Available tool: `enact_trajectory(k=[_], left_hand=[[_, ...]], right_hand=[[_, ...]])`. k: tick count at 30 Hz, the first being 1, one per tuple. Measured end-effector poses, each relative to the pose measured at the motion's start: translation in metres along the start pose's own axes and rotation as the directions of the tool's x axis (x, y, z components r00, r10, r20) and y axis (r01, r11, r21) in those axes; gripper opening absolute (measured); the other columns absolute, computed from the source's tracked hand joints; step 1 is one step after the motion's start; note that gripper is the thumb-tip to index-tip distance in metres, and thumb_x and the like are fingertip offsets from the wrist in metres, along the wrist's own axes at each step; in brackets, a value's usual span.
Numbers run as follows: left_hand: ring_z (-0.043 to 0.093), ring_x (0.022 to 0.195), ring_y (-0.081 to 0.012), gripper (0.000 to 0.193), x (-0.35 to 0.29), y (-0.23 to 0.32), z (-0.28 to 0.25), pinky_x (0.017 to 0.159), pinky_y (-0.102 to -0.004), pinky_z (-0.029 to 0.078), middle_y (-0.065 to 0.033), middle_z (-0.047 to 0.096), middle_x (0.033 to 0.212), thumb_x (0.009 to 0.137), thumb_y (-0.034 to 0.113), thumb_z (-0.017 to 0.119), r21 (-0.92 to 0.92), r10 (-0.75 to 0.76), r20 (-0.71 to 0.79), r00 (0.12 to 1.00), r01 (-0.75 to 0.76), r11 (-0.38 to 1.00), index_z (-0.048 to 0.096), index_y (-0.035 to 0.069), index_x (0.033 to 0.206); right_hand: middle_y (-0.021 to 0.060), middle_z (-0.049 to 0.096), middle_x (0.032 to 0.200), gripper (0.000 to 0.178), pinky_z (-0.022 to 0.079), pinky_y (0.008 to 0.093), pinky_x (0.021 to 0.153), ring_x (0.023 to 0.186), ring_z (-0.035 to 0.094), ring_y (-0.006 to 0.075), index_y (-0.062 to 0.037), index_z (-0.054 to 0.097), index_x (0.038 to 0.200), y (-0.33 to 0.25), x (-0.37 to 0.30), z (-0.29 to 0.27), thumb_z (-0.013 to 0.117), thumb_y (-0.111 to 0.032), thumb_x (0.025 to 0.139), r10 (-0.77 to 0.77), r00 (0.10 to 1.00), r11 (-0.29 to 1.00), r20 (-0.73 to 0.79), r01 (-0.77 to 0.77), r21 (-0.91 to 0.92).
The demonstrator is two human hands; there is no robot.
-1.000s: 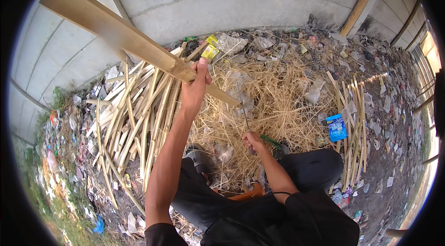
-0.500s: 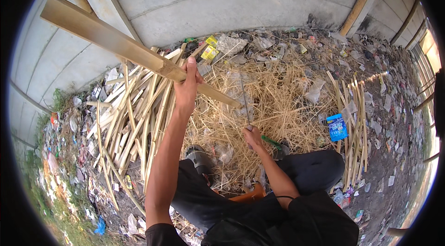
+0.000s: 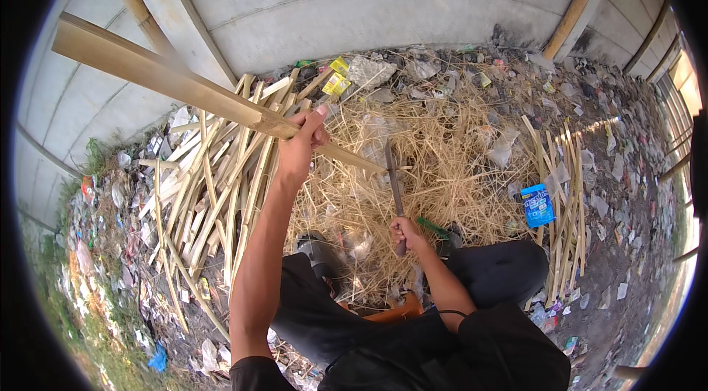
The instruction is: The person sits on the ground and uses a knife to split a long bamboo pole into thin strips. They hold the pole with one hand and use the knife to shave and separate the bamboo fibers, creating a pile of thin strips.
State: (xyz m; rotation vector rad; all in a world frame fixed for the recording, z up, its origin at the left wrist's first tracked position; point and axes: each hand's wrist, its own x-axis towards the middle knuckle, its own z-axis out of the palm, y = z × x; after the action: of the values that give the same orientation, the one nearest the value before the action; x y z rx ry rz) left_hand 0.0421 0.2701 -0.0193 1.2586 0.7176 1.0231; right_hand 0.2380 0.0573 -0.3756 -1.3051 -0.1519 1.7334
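Note:
My left hand (image 3: 299,146) is closed round a long split bamboo piece (image 3: 169,84). It slants from the upper left down to the middle of the view. In my right hand (image 3: 405,233) is the handle of a machete (image 3: 394,183), whose dark blade points away from me. The bamboo's near end meets the blade, or lies just beside it. Under both spreads a heap of pale bamboo shavings (image 3: 457,192). To the left lies a pile of split bamboo strips (image 3: 214,192).
More thin bamboo strips (image 3: 566,221) lie on the right beside a blue packet (image 3: 537,205). A grey panel wall (image 3: 369,8) with posts stands at the far side. Rubble and litter (image 3: 371,71) lie along its foot. Something orange (image 3: 398,310) shows between my legs.
The machete has turned so the flat of its blade shows more, and my right hand has come slightly nearer me. The bamboo's far end has shifted a little left and down.

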Motion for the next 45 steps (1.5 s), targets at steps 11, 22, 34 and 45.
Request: enact_trajectory(k=[11,22,34,45], left_hand=[[0.034,0.052,-0.0122,0.042,0.012,-0.015,-0.042,0.056,-0.0313,0.03,0.0,0.04,0.056,0.096,0.016,0.07,-0.232,0.042,0.103,0.994,-0.017,0.973,0.045,0.011,0.062],[0.032,0.051,-0.0134,0.043,0.015,-0.021,-0.066,0.057,-0.0315,0.033,-0.0003,0.038,0.055,0.096,0.013,0.067,-0.258,0.032,0.156,0.987,0.009,0.966,0.042,0.012,0.062],[0.032,0.05,-0.0128,0.043,0.018,-0.02,-0.057,0.057,-0.0317,0.033,0.0006,0.037,0.055,0.095,0.012,0.069,-0.238,0.04,0.151,0.988,-0.002,0.971,0.042,0.013,0.062],[0.031,0.051,-0.0124,0.041,0.016,-0.02,-0.061,0.061,-0.0312,0.034,0.0025,0.033,0.056,0.098,0.014,0.065,-0.208,0.04,0.109,0.993,-0.016,0.978,0.042,0.015,0.064]], right_hand=[[-0.0033,0.039,0.053,0.027,0.035,0.0321,0.044,0.04,0.034,0.0089,-0.0164,0.04,0.07,-0.051,-0.029,0.073,0.051,-0.01,0.094,-0.527,0.85,0.843,0.002,0.522,0.127],[-0.0035,0.039,0.054,0.023,0.037,0.032,0.046,0.041,0.034,0.0107,-0.0146,0.045,0.072,-0.042,-0.038,0.078,0.054,-0.012,0.093,-0.176,0.976,0.975,-0.126,0.191,0.118],[-0.0019,0.041,0.052,0.027,0.033,0.0328,0.04,0.04,0.036,0.0104,-0.0133,0.044,0.067,-0.014,-0.011,0.048,0.06,-0.01,0.089,-0.002,0.997,0.972,0.077,-0.017,0.235],[-0.0005,0.038,0.053,0.033,0.03,0.0329,0.043,0.042,0.034,0.0107,-0.0132,0.039,0.066,-0.084,-0.061,0.105,0.057,-0.005,0.091,-0.698,0.69,0.692,-0.191,0.718,0.069]])
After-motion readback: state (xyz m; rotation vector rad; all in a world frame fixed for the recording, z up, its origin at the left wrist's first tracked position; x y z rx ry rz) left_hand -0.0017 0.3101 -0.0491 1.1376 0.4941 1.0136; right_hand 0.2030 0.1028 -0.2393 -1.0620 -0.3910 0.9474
